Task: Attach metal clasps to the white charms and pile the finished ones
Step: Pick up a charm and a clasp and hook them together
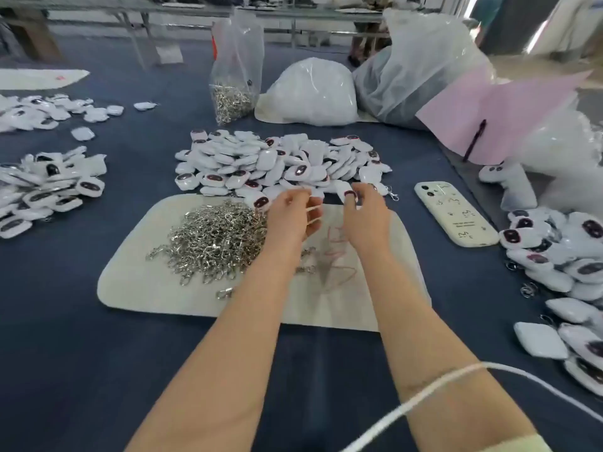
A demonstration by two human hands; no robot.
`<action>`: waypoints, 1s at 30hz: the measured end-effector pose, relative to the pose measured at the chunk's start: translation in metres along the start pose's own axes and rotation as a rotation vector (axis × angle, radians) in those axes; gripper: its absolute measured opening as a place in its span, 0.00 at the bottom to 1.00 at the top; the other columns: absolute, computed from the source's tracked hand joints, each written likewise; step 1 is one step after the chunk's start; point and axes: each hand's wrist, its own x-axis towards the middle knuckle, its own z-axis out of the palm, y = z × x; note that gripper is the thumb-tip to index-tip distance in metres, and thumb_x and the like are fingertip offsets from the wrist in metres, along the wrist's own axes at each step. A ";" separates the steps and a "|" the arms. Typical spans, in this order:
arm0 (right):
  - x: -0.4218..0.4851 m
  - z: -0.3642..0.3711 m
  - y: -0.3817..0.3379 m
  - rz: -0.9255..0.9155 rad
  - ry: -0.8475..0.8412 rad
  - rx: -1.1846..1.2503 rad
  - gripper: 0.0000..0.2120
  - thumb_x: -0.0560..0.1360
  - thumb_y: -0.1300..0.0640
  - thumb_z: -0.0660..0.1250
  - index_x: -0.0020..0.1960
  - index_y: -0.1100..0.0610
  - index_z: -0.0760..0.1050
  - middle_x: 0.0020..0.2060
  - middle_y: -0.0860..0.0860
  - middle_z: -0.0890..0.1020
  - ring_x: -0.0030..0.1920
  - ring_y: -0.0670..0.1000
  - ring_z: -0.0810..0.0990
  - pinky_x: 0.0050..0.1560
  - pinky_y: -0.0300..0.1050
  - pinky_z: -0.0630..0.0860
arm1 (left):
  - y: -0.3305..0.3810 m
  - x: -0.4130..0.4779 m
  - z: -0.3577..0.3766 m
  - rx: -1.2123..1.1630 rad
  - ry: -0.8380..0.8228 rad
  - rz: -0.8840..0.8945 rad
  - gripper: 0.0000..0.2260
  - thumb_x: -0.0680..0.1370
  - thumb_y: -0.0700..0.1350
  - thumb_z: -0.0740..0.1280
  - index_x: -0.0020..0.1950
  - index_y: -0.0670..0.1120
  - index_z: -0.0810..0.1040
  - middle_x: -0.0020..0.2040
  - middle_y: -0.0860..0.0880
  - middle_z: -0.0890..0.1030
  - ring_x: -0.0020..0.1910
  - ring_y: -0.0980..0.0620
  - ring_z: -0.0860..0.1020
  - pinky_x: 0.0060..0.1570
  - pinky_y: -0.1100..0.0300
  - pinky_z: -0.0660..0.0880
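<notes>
Blurred cord (486, 365); charm (346, 192) perhaps half-hidden

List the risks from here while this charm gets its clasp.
1. The clasps lie in a tangled heap beside the left hand; pulling one may drag others off the mat.
2. The right hand seems to pinch a charm at the edge of the charm pile; dropped, it could get lost there.
3. The white cable crossing the right forearm might snag.

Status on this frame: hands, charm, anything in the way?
Right hand pinches a white charm. Left hand curled beside it, contents unclear. Clasp pile close left; nothing blocking.
</notes>
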 end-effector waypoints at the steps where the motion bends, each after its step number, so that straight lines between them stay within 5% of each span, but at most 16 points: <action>1: 0.006 0.004 0.000 0.005 0.007 -0.017 0.14 0.79 0.59 0.57 0.64 0.60 0.71 0.60 0.55 0.76 0.61 0.54 0.73 0.57 0.41 0.66 | -0.002 0.004 0.002 -0.018 0.014 0.000 0.05 0.80 0.39 0.59 0.47 0.45 0.74 0.39 0.49 0.79 0.34 0.55 0.76 0.32 0.65 0.76; 5: 0.024 0.022 0.009 0.086 0.023 -0.104 0.17 0.80 0.54 0.57 0.65 0.61 0.70 0.61 0.59 0.76 0.61 0.60 0.72 0.59 0.50 0.67 | -0.017 0.021 0.002 -0.058 0.040 -0.028 0.06 0.80 0.38 0.59 0.45 0.44 0.73 0.39 0.47 0.78 0.34 0.54 0.76 0.33 0.63 0.75; 12: 0.036 0.029 0.011 0.082 -0.063 -0.411 0.16 0.75 0.57 0.63 0.62 0.59 0.70 0.60 0.59 0.74 0.59 0.60 0.71 0.58 0.48 0.66 | -0.022 0.033 0.003 -0.011 0.041 -0.039 0.05 0.79 0.37 0.60 0.44 0.43 0.73 0.41 0.45 0.79 0.36 0.52 0.79 0.39 0.58 0.79; 14: 0.033 0.021 0.009 0.072 -0.096 -0.303 0.01 0.74 0.60 0.63 0.44 0.57 0.72 0.44 0.56 0.76 0.47 0.56 0.73 0.44 0.44 0.66 | -0.024 0.035 0.004 0.017 0.040 -0.038 0.07 0.79 0.37 0.60 0.41 0.43 0.73 0.40 0.45 0.79 0.38 0.50 0.79 0.46 0.55 0.78; 16: 0.026 0.009 0.005 0.086 -0.091 -0.079 0.09 0.73 0.61 0.65 0.35 0.58 0.70 0.35 0.53 0.73 0.40 0.54 0.72 0.40 0.45 0.66 | -0.025 0.034 0.005 0.096 0.014 -0.018 0.10 0.78 0.38 0.61 0.37 0.43 0.74 0.37 0.45 0.78 0.40 0.47 0.77 0.49 0.53 0.74; 20: -0.008 -0.005 -0.016 0.165 -0.200 0.360 0.07 0.73 0.62 0.69 0.46 0.56 0.71 0.39 0.53 0.80 0.37 0.50 0.81 0.46 0.49 0.79 | -0.020 0.022 0.008 0.165 -0.104 0.020 0.10 0.79 0.45 0.63 0.38 0.46 0.78 0.35 0.49 0.80 0.37 0.51 0.78 0.43 0.57 0.76; 23: -0.025 -0.005 -0.020 0.092 -0.237 0.256 0.13 0.72 0.60 0.69 0.52 0.54 0.68 0.45 0.51 0.81 0.45 0.52 0.82 0.51 0.51 0.79 | -0.015 0.013 0.005 0.123 -0.110 0.057 0.08 0.80 0.44 0.62 0.43 0.46 0.78 0.40 0.47 0.81 0.38 0.52 0.80 0.37 0.61 0.78; 26: -0.041 -0.004 -0.014 0.008 -0.332 0.030 0.16 0.73 0.58 0.70 0.58 0.56 0.71 0.46 0.48 0.80 0.43 0.49 0.79 0.48 0.48 0.78 | -0.012 0.007 -0.007 0.124 -0.037 0.085 0.07 0.81 0.46 0.61 0.46 0.47 0.76 0.47 0.47 0.81 0.48 0.49 0.81 0.43 0.58 0.79; 30: -0.047 0.005 -0.010 -0.144 -0.423 -0.386 0.10 0.72 0.59 0.67 0.53 0.55 0.79 0.45 0.52 0.77 0.46 0.52 0.75 0.43 0.41 0.68 | -0.015 0.003 -0.021 -0.055 0.002 0.071 0.07 0.82 0.42 0.58 0.48 0.43 0.73 0.43 0.47 0.79 0.43 0.51 0.82 0.42 0.61 0.80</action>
